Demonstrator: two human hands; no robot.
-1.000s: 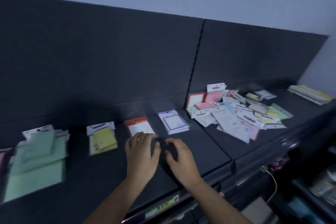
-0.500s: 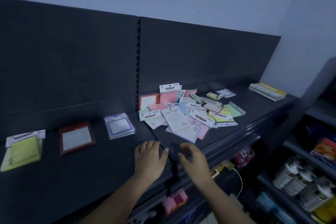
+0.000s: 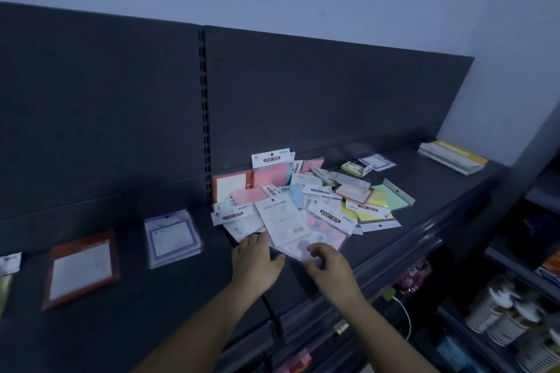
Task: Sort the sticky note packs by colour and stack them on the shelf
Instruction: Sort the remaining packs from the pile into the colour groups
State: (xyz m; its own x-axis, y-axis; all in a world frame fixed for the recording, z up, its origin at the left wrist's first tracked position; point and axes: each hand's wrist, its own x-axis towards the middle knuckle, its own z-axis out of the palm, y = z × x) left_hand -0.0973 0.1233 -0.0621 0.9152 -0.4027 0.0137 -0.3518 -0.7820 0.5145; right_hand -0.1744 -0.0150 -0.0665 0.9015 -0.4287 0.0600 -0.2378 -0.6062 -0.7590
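Head view: unsorted sticky note packs (image 3: 330, 209) sit heaped on the shelf (image 3: 439, 188). The red-framed pack (image 3: 81, 269) and purple-framed pack (image 3: 172, 236) lie apart to the left, we judge one spot per colour. Left hand (image 3: 257, 263) and right hand (image 3: 328, 268) are loose-fingered and grip nothing at the heap's near edge. The top white pack (image 3: 285, 221) lies flat, long axis running away from us, header farthest.

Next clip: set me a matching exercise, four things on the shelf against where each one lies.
Things:
1. red-bordered pack
2. purple-bordered pack
3. mixed pile of packs
4. yellow-topped stack

Places:
A. far right end of the shelf
B. just beyond the left hand and right hand
C. furthest left of the four
D. between the red-bordered pack and the pile

Pairs: 1-C; 2-D; 3-B; 4-A
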